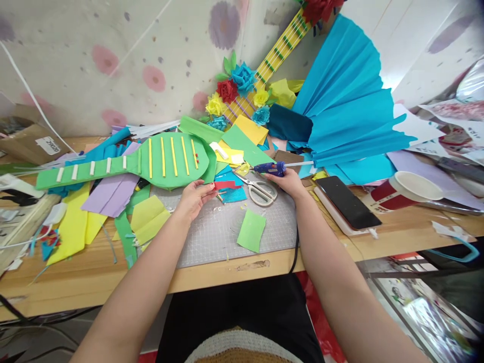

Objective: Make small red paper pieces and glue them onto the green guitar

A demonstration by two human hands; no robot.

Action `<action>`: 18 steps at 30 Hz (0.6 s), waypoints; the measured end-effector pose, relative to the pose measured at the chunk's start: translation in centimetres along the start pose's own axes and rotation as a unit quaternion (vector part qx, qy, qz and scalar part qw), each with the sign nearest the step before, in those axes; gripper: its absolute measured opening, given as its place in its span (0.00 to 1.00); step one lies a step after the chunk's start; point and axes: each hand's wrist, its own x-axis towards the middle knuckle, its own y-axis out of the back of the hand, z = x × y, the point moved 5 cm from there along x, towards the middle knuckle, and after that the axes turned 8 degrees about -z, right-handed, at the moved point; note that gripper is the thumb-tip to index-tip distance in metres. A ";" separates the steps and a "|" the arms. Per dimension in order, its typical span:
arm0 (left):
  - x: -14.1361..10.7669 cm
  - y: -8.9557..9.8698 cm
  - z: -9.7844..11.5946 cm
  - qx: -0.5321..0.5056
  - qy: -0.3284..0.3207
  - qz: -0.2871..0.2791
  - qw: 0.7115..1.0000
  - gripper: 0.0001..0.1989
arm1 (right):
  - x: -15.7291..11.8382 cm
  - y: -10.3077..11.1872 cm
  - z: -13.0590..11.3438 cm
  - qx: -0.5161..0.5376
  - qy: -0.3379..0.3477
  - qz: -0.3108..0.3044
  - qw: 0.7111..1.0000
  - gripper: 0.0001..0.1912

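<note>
My left hand [196,199] pinches a small red paper strip [227,185] over the grey cutting mat [212,232]. In my right hand [288,182] is a blue glue gun [270,168], its nozzle pointing left and a white glue stick coming out of its back end. Scissors [260,192] with pale handles lie between my hands, next to bits of blue paper [234,194]. Behind my left hand rests a green paper guitar [174,160] with yellow strips on its body and white ones along its neck. Nearer to me is a light green paper piece [251,231].
A black phone [347,201] and a paper cup [406,191] stand to the right. Behind, a yellow guitar with paper flowers [242,80] leans beside a pleated blue paper fan [348,101]. Purple paper [110,194] and yellow paper [71,227] lie at left. A black cord [296,249] crosses the table edge.
</note>
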 end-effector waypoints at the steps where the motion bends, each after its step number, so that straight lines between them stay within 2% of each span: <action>1: 0.0 0.0 0.0 -0.001 -0.001 0.000 1.000 0.17 | 0.0 0.1 -0.1 -0.014 -0.002 -0.002 1.000 0.27; 4: 0.1 0.1 -0.2 -0.003 -0.002 -0.006 1.000 0.17 | -0.5 1.1 -0.5 -0.060 -0.001 -0.027 0.998 0.27; 6: 0.1 0.0 -0.3 -0.003 -0.002 -0.011 1.000 0.16 | -1.4 2.8 -0.8 -0.096 -0.003 -0.037 0.995 0.27; 8: 0.1 0.0 -0.4 -0.003 0.000 -0.011 1.000 0.16 | -2.4 5.1 -1.0 -0.150 -0.030 -0.029 0.988 0.23; 9: 0.1 0.0 -0.5 -0.001 0.003 -0.009 1.000 0.17 | -2.9 5.8 -1.3 -0.173 -0.043 -0.049 0.983 0.22; 10: 0.1 0.0 -0.5 0.000 0.006 -0.005 1.000 0.17 | -3.4 5.7 -1.7 -0.182 -0.041 -0.113 0.976 0.22; 12: 0.2 0.1 -0.7 0.003 0.012 0.000 1.000 0.17 | -4.5 3.9 -3.5 -0.141 0.027 -0.268 0.953 0.20; 13: 0.2 0.0 -0.7 0.006 0.013 -0.003 1.000 0.18 | -5.0 2.6 -4.8 -0.103 0.069 -0.320 0.939 0.19; 14: 0.2 0.0 -0.8 0.009 0.015 -0.009 1.000 0.18 | -5.3 1.1 -6.2 -0.058 0.110 -0.339 0.933 0.19; 17: 0.1 -0.4 -1.0 0.021 0.022 -0.038 0.999 0.18 | -5.0 -3.0 -9.4 0.069 0.214 -0.238 0.945 0.19; 18: 0.0 -0.5 -1.1 0.025 0.025 -0.046 0.998 0.18 | -4.8 -4.6 -9.9 0.088 0.233 -0.230 0.941 0.19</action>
